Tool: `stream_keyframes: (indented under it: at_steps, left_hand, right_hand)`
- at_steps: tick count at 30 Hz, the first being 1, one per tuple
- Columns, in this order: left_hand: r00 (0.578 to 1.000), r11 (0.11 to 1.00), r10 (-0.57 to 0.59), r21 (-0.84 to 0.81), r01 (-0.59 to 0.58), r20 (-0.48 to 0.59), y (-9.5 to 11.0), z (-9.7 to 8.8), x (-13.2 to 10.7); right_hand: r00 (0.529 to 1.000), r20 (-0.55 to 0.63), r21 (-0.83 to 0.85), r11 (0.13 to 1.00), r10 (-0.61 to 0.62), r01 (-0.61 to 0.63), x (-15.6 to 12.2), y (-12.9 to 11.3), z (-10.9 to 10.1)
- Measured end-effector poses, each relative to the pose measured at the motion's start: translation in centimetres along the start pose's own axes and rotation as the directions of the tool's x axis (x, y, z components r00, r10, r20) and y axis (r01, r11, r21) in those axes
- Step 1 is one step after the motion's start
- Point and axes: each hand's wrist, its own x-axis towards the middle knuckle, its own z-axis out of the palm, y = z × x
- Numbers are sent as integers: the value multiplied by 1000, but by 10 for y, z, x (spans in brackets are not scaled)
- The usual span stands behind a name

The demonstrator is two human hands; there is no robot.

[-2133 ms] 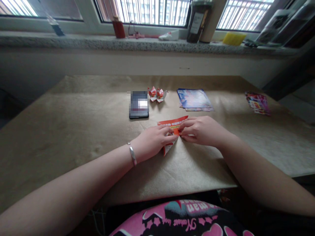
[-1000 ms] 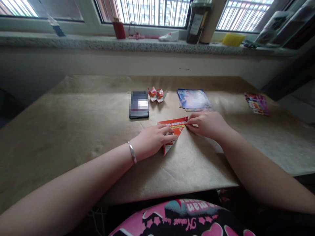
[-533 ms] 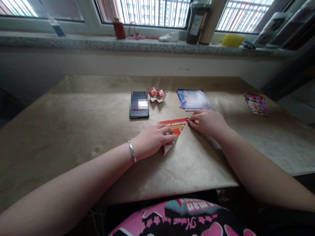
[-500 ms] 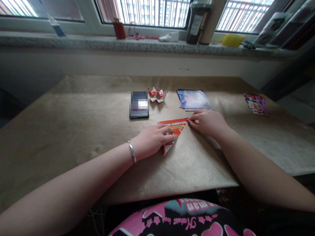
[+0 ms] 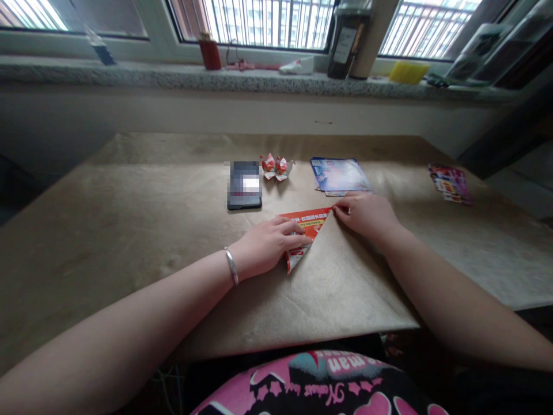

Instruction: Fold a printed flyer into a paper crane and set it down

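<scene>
A red printed sheet of paper, folded into a triangle, lies on the table in front of me. My left hand rests flat across its left part, fingers stretched out and a little apart, hiding some of the print. At the paper's far right corner, my right hand has thumb and forefinger closed in a pinch on the tip. Beyond the paper stand folded red-and-white paper figures, beside a dark phone whose screen is pixelated.
Blue printed sheets lie stacked behind my right hand. Pink-purple printed papers sit at the far right of the brown-covered table. On the stone windowsill are a red container, a dark jar and a yellow block.
My right hand's fingertips have shifted very slightly at the paper's corner, still pinching it. The left hand stays on the paper almost unmoved.
</scene>
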Motion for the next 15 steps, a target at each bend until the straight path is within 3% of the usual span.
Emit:
stream_keyframes:
  at_steps: [11, 13, 15]
  left_hand:
    - [999, 995, 19, -101, -22, -32, -3, 2, 0]
    - [999, 991, 10, -129, -16, -42, -4, 3, 0]
    - [999, 985, -13, -174, 4, -50, -5, 4, 0]
  right_hand:
    - [984, -166, 163, 986, 64, -36, -6, -10, -4]
    - [989, -146, 220, 975, 24, 9, -5, -11, -2]
    - [990, -108, 324, 938, -93, 123, -3, -10, 2]
